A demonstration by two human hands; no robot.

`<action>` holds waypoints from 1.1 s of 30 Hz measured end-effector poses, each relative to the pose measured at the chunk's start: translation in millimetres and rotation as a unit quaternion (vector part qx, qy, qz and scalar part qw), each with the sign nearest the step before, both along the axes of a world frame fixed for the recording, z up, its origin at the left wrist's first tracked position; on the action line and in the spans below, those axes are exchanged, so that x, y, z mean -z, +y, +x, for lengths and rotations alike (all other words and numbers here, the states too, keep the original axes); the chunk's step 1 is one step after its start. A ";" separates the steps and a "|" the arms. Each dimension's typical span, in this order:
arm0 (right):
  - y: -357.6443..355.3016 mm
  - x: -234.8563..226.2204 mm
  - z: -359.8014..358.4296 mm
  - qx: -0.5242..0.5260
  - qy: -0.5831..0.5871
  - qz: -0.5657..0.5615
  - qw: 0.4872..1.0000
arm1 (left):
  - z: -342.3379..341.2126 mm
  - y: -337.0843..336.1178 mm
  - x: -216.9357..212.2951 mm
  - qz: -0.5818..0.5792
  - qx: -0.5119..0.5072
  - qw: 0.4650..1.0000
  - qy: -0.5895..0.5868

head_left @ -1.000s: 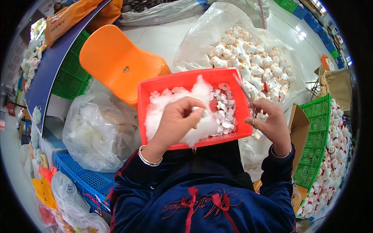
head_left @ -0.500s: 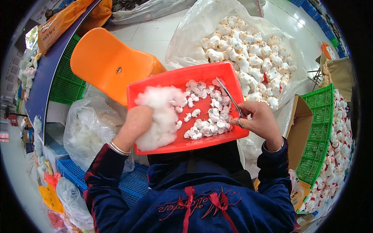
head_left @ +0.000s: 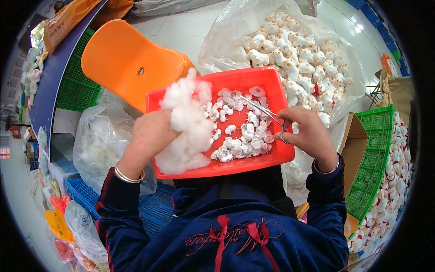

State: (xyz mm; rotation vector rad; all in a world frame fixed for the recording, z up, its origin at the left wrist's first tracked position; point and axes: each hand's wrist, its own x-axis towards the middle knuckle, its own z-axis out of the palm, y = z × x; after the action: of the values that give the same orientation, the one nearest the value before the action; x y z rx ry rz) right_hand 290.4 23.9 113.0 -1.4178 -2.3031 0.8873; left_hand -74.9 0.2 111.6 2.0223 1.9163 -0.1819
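The right hand has its fingers curled around the ring handles of a shiny metal tool that looks like scissors, with the thin tip poking out up and to the left. The left hand is bent against a big pile of fluffy white stuffing; its fingertips are hidden, so I cannot tell how tightly it is closed or if it has pinched any fluff. The stuffing is just to the right of that hand, at the left end of a red tray. Between the two hands, lots of little white pieces lie in the tray, most of them close to the right hand and below the tool. Above the left hand is an orange chair. Above the right hand, a big clear bag is full of white stuffed toys. To the right of the right hand stands a green crate.
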 end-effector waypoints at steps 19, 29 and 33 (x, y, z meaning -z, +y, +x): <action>4.8 0.0 -41.1 -0.232 -0.299 0.066 0.923 | -2.0 -15.3 89.1 0.130 0.196 0.971 -0.047; -1.2 16.5 -82.6 -0.276 -0.417 0.142 0.854 | 2.9 -17.0 75.8 0.070 0.177 0.980 -0.062; 5.0 -18.9 -63.1 -0.213 -0.394 0.113 0.887 | -0.5 -20.1 65.1 0.072 0.155 0.982 -0.084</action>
State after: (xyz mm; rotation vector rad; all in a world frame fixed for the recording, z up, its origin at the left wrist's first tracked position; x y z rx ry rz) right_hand 227.2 28.9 131.8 -1.3388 -3.2700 0.0735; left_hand -75.4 -19.9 46.5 2.3422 1.5457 0.0530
